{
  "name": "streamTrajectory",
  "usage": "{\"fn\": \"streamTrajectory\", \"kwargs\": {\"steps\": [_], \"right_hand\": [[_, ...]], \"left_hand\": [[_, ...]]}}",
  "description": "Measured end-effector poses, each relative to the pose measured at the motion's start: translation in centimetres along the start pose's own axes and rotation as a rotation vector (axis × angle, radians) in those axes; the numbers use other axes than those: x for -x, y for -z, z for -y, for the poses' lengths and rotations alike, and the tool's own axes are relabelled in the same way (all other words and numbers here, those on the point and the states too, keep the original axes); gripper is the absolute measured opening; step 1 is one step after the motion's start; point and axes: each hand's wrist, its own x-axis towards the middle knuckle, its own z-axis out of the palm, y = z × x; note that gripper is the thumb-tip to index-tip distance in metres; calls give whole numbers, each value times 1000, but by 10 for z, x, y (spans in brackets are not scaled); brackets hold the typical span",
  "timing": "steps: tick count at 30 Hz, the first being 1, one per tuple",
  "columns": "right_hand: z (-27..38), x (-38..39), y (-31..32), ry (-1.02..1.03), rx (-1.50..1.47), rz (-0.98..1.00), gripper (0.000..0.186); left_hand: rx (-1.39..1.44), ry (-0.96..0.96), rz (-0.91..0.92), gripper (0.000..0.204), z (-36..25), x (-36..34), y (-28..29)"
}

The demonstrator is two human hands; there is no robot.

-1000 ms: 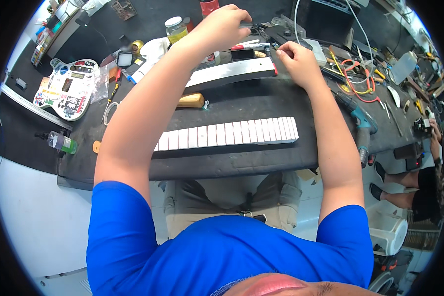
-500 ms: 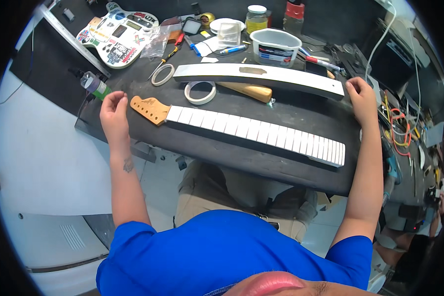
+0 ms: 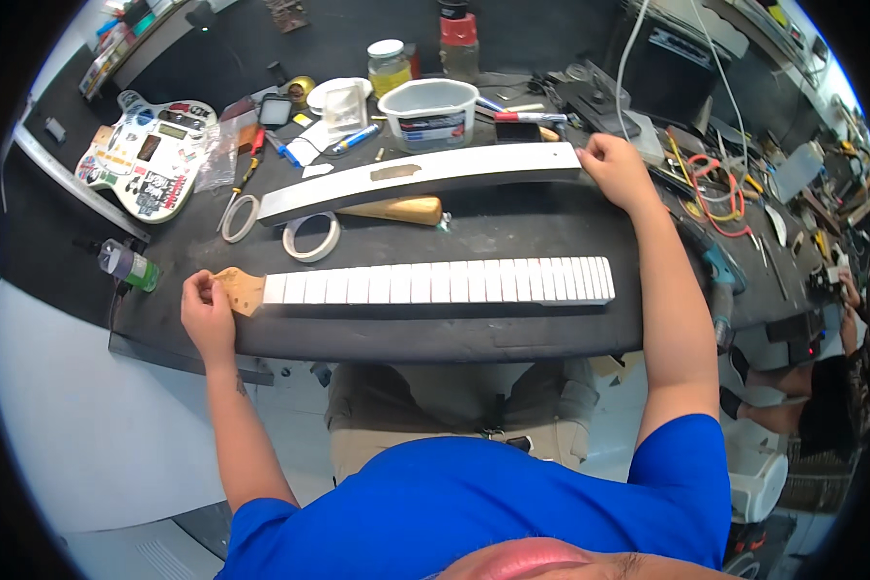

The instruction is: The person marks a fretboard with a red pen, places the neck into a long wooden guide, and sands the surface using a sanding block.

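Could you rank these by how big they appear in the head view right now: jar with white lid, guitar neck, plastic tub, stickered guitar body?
1. Guitar neck
2. Stickered guitar body
3. Plastic tub
4. Jar with white lid

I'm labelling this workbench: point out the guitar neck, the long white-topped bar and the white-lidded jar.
Guitar neck (image 3: 442, 282): head view, mid-length on its white-covered face.
White-topped bar (image 3: 483, 159): head view, on its top face.
White-lidded jar (image 3: 390, 73): head view, on its yellow body.
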Motion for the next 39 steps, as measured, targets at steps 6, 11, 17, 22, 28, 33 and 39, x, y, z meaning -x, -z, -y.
{"fn": "streamTrajectory", "kwargs": {"steps": [6, 11, 17, 22, 28, 33, 39], "right_hand": [[5, 5, -1, -55, 35, 87, 33], [-4, -2, -2, 151, 48, 7, 27], [4, 0, -6, -21, 138, -24, 31], [8, 13, 7, -131, -16, -128, 31], [8, 19, 9, -299, -134, -173, 30], [-20, 9, -4, -213, -353, -335, 24], [72, 24, 20, -186, -308, -183, 14]], "left_hand": [[-56, -25, 40, 20, 3, 2, 2], [62, -142, 39, 26, 0, 7, -6], [-163, -602, 534, 72, -30, 1, 2], [-259, -581, 584, 63, -18, 2, 0], [-286, -590, 676, 68, -12, -6, 6], [-303, -565, 693, 65, -27, -13, 0], [-286, -481, 713, 66, -24, -16, 10]]}}
